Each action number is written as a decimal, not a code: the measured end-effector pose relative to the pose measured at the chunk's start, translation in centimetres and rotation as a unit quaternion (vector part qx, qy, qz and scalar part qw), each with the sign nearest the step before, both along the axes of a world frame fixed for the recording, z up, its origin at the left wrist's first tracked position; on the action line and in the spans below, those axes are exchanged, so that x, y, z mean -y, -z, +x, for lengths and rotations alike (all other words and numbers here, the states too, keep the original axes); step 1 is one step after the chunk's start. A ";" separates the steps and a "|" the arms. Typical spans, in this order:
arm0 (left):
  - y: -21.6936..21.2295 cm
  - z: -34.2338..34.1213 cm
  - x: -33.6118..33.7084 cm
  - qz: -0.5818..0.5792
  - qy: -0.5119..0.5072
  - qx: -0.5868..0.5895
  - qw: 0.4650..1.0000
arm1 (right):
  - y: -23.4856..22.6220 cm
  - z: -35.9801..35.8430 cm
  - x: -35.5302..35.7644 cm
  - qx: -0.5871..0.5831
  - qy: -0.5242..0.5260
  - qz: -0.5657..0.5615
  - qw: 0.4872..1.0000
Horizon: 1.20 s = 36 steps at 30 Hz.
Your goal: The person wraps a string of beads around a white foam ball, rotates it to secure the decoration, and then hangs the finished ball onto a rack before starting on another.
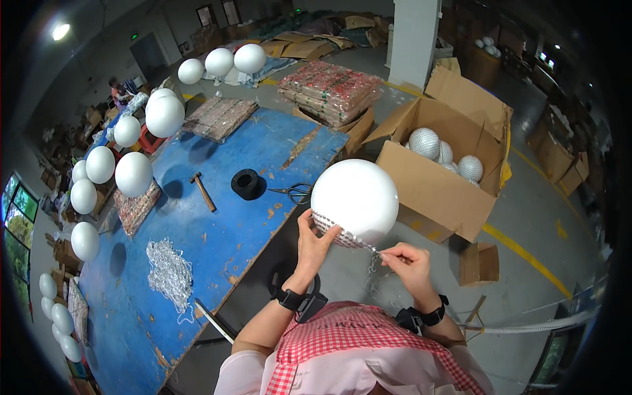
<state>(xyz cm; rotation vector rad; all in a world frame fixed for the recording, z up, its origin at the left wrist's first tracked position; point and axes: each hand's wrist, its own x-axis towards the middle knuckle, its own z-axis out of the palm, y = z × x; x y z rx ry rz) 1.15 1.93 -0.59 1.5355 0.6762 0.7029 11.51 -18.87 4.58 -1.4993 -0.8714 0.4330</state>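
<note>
A large glossy white ball (pixel 356 195) is in front of me, just past the table's edge. Rows of silvery beaded trim (pixel 336 235) wrap its lower part. My left hand (pixel 314 241) grips the ball's lower left side, with the thumb pressed on the trim. To the right of the ball, my right hand (pixel 408 262) pinches the loose run of the bead trim, which stretches from the ball's underside to my fingertips. A tangled strand dangles below the pinch. The far side of the ball is hidden.
On the blue table (pixel 230 158) lie a hammer (pixel 203 191), a black tape roll (pixel 245 184), scissors (pixel 293 192) and a heap of silvery bead chain (pixel 170 273). White balls (pixel 133 174) hang at the left. A cardboard box (pixel 434 178) at the right holds several silvery balls (pixel 424 143).
</note>
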 end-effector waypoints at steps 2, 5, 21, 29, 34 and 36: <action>0.3 0.2 0.1 0.023 -0.002 -0.004 1.000 | -1.2 -0.6 0.3 0.067 -0.001 0.009 0.998; 0.3 0.1 0.0 0.021 0.000 -0.004 1.000 | -1.6 -1.1 -0.2 0.176 0.032 0.004 0.984; 0.4 0.1 1.0 0.120 -0.025 -0.025 0.992 | 3.7 1.4 -2.6 -0.190 -0.027 -0.038 0.981; 0.0 0.1 1.2 0.118 -0.037 -0.032 0.992 | 2.0 -0.7 -2.7 0.066 0.051 -0.029 0.996; -0.2 0.1 1.1 0.113 -0.037 -0.028 0.993 | 2.8 -0.7 -2.9 0.406 0.113 -0.069 0.904; 0.0 0.2 1.0 0.109 -0.035 -0.026 0.993 | 2.9 -0.9 -3.1 0.461 0.129 -0.075 0.875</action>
